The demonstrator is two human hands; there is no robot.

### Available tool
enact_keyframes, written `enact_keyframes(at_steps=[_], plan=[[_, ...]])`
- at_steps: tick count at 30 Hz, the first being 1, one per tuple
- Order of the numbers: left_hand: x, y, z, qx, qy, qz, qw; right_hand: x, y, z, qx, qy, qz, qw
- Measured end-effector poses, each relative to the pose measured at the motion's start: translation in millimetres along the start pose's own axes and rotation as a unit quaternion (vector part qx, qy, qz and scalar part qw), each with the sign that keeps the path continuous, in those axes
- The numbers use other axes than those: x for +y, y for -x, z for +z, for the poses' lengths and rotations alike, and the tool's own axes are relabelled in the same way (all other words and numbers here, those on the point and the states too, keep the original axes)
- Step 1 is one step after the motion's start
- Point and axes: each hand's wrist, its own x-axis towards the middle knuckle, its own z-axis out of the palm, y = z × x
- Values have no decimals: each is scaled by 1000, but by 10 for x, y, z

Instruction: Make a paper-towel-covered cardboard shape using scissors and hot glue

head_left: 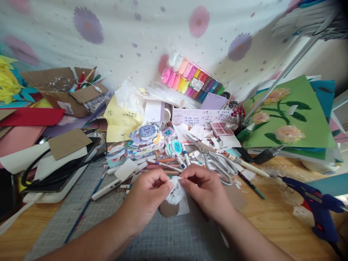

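Note:
Between my two hands is a small crumpled white paper piece (175, 193), ruffled like a blossom. My left hand (152, 195) pinches its left edge between thumb and forefinger. On the other side, my right hand (203, 190) pinches the right edge the same way. Just below the white piece is a round brown cardboard disc (169, 209), partly covered by it; I cannot tell whether the two are joined. A white paper scrap (184, 207) shows beside the disc, above the grey cutting mat (152, 239).
Silver scissors (214, 159), markers (108, 186) and paper scraps crowd the area beyond my hands. A blue glue gun (312, 206) stands at the right. A tablet (62, 174) with cables lies left. Behind are a cardboard box (65, 98), colourful clay packs (194, 78) and a green flower picture (293, 112).

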Motion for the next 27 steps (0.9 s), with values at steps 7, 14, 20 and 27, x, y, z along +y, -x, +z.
enact_keyframes(at_steps=[7,14,20,27], plan=[[-51,9,45,18,28,2,999,21,83,88,94,318,-307,892],[-37,58,67,45,69,8,997,-34,90,21,35,284,-320,903],[-38,40,34,36,81,4,996,-100,79,-41,-39,98,-194,975],[-20,39,17,35,64,9,997,-1,39,44,-23,-157,42,986]])
